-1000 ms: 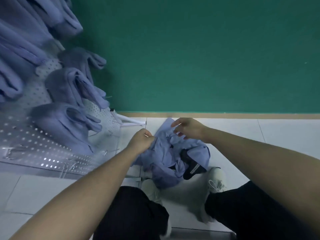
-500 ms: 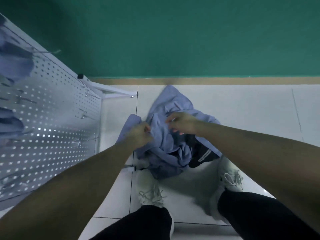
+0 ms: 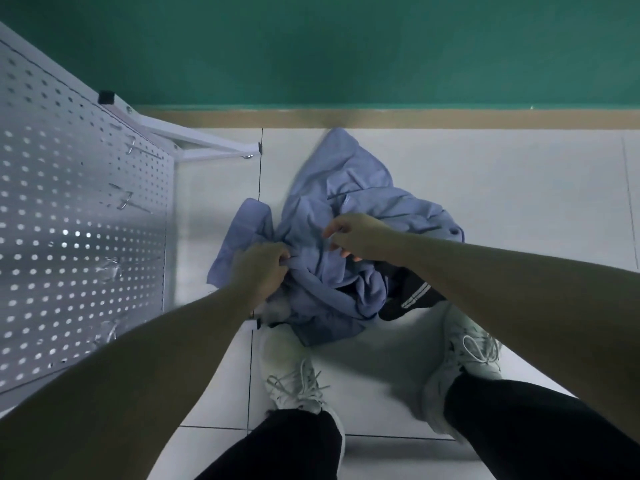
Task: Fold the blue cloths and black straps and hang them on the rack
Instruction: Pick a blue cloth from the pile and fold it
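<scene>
A crumpled pile of blue cloths (image 3: 346, 188) lies on the white tiled floor in front of my feet. A black strap with a pale stripe (image 3: 412, 296) pokes out at the pile's right side, partly under the cloth. My left hand (image 3: 259, 268) grips a bunched fold of blue cloth at the pile's left. My right hand (image 3: 360, 237) is just to the right of it, fingers curled and pinching the same cloth. The white pegboard rack (image 3: 69, 237) stands to the left, with bare metal hooks (image 3: 124, 200).
A green wall (image 3: 346, 46) with a tan baseboard runs along the back. The rack's white foot bar (image 3: 207, 147) reaches out onto the floor near the pile. My two white sneakers (image 3: 294, 375) stand just below the cloths.
The view has tilted down, so the cloths hung on the rack have left the frame. Both hands have sunk lower into the pile and closed in on one fold.
</scene>
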